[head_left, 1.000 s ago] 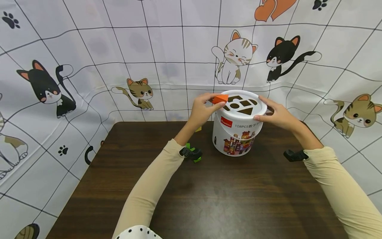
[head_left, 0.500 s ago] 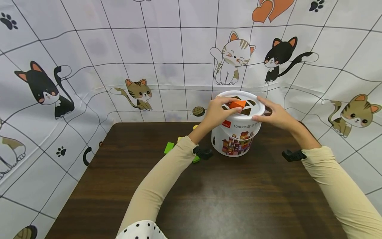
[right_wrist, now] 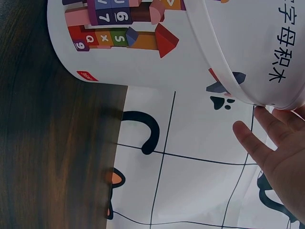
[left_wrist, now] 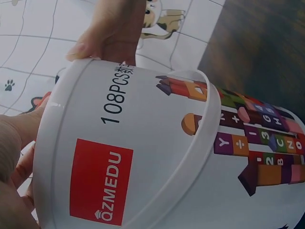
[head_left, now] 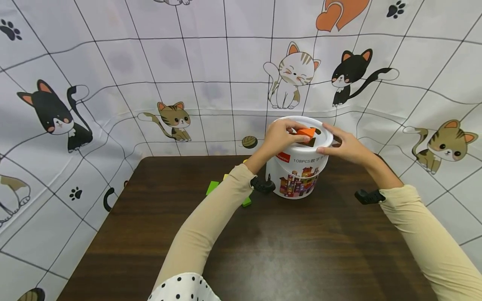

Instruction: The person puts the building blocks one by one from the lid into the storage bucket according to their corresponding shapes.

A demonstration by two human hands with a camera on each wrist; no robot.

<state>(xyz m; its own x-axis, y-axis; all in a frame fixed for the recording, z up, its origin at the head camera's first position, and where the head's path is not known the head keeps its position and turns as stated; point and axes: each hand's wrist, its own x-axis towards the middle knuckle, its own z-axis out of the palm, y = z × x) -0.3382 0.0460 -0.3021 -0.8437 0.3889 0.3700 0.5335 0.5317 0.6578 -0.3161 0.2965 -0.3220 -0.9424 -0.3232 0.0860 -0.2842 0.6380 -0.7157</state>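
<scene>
A white toy-block bucket (head_left: 295,182) stands upright at the back of the table, its white lid (head_left: 319,146) pierced with shaped holes. My left hand (head_left: 279,136) pinches an orange block (head_left: 306,132), apparently triangular, over those holes; whether it has entered one I cannot tell. On the bucket's right side, my right hand (head_left: 347,146) holds the rim, thumb at the front and fingers farther back. Several of its fingers (right_wrist: 257,145) touch the rim in the right wrist view. The left wrist view shows the bucket's printed wall (left_wrist: 157,138) and looped handle (left_wrist: 195,152), with the orange block mostly hidden.
Left of the bucket, partly behind my left forearm, lie green blocks (head_left: 212,187) and a bit of yellow block (head_left: 225,177). The dark wooden table (head_left: 286,251) ends against a white sheet (head_left: 211,54) printed with cats.
My left hand has carried the orange block rightward from the lid's left edge to above the holes near its middle. The right hand keeps its hold on the rim.
</scene>
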